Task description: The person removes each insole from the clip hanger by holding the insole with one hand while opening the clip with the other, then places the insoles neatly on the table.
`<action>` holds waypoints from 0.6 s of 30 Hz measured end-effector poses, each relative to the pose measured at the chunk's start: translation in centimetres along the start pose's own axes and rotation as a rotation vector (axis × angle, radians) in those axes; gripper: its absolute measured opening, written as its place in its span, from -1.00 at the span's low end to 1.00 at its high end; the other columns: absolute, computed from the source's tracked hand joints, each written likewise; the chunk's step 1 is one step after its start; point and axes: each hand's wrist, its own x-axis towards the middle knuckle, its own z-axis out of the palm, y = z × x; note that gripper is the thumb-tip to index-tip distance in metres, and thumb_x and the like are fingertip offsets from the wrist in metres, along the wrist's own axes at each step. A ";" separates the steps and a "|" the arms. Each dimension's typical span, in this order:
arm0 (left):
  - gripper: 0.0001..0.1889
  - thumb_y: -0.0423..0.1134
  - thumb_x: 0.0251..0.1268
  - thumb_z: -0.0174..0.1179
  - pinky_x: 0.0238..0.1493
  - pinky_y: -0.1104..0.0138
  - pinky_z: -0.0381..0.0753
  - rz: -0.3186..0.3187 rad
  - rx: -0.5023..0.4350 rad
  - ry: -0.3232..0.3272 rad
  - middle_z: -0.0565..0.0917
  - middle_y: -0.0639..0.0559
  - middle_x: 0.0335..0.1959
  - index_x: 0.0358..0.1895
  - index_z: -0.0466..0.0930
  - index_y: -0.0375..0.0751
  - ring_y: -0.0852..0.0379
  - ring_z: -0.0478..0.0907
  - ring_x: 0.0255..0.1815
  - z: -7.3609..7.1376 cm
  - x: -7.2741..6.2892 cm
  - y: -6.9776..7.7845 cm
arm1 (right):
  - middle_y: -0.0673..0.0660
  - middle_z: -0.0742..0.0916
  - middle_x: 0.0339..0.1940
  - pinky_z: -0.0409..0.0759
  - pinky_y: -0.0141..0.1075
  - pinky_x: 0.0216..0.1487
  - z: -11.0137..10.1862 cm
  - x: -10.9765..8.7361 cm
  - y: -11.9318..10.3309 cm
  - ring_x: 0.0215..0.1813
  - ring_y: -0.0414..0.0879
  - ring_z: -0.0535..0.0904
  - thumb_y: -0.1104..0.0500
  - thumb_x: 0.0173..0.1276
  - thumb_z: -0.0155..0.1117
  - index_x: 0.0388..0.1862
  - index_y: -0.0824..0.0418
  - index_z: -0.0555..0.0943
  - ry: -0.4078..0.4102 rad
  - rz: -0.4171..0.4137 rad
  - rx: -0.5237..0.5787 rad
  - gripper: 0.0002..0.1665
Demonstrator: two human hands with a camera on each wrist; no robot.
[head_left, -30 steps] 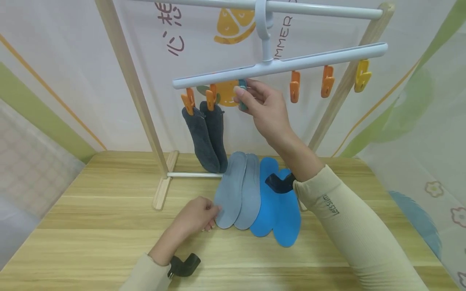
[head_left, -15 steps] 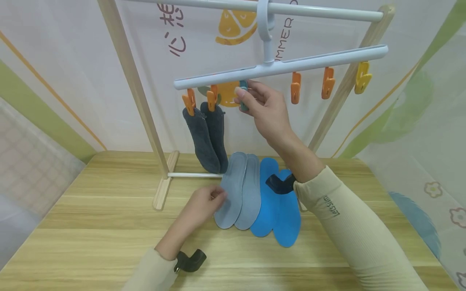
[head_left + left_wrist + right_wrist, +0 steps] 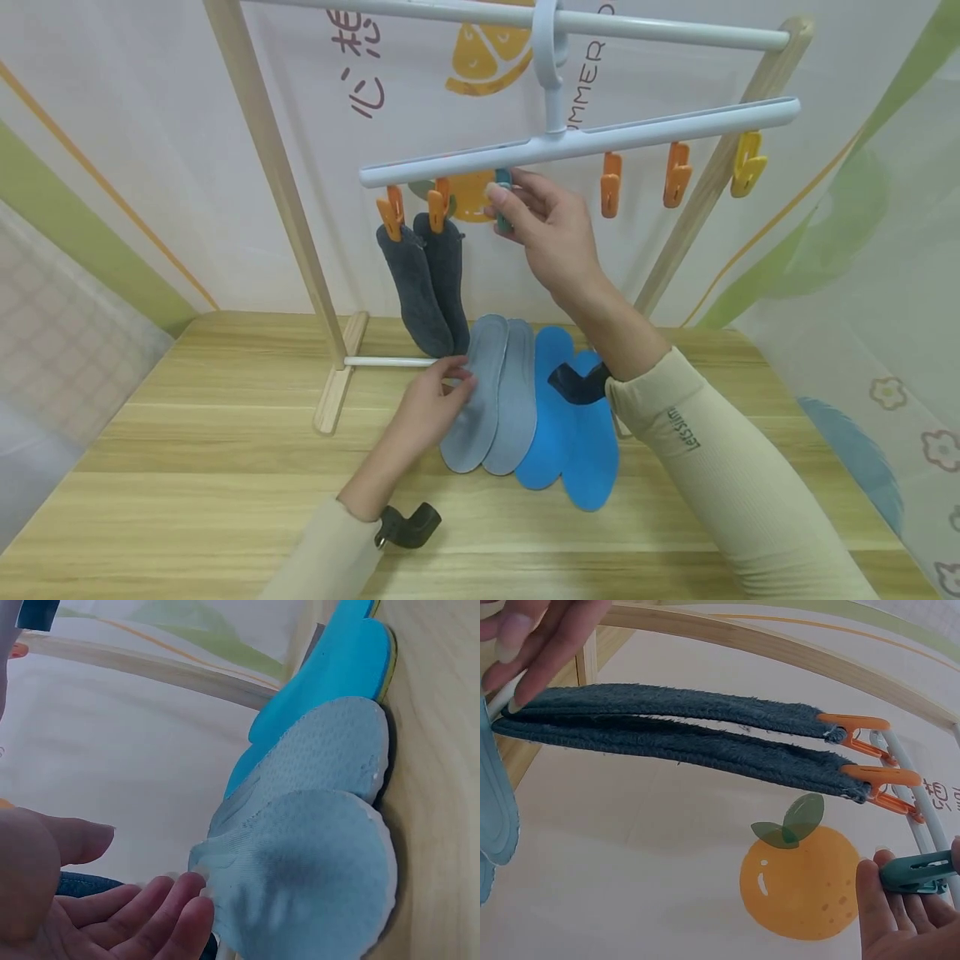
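My right hand (image 3: 558,229) pinches a teal clothespin (image 3: 915,871) under the pale blue hanger (image 3: 675,127), thumb on one side and fingers on the other. Lower down, my left hand (image 3: 427,408) is at the left edge of the nearer grey insole (image 3: 480,425); its thumb stands apart from loosely bent fingers in the left wrist view, and whether the fingertips touch the insole is unclear. Another grey insole (image 3: 517,417) lies partly beneath it. Two blue insoles (image 3: 592,458) overlap to the right. A pair of dark fuzzy insoles (image 3: 705,705) hangs from two orange clothespins (image 3: 881,776).
The hanger hooks over the white top bar (image 3: 660,30) of a wooden rack (image 3: 281,183). Two orange clothespins (image 3: 611,185) and a yellow clothespin (image 3: 747,165) dangle at its right. A white lower bar (image 3: 386,362) runs behind the insoles. A printed curtain (image 3: 300,50) stands behind.
My left hand has moved up and slightly right along the grey insole's left edge, from its near end towards the lower bar. The right hand keeps its pinch on the teal clothespin.
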 end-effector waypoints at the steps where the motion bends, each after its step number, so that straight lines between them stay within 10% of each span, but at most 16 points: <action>1: -0.50 -0.16 0.51 0.14 -0.23 0.30 0.68 0.004 -0.002 0.001 0.68 -0.17 0.15 0.40 0.42 -0.30 0.04 0.74 -0.12 0.1 0.1 0.0 | 0.29 0.74 0.09 0.70 -0.26 0.16 0.0 0.0 0.0 0.10 0.04 0.70 0.07 0.52 0.25 0.37 0.24 0.52 0.000 -0.003 0.003 -0.47; 18: -0.20 -0.02 0.59 0.01 0.09 0.08 0.70 -0.047 -0.041 -0.015 0.42 -0.24 0.47 0.60 -0.13 -0.44 -0.13 0.68 0.16 0.3 1.0 -0.2 | 0.27 0.76 0.05 0.70 -0.25 0.16 0.0 0.2 0.2 0.09 -0.02 0.71 0.09 0.50 0.26 0.36 0.22 0.54 0.013 0.015 0.021 -0.49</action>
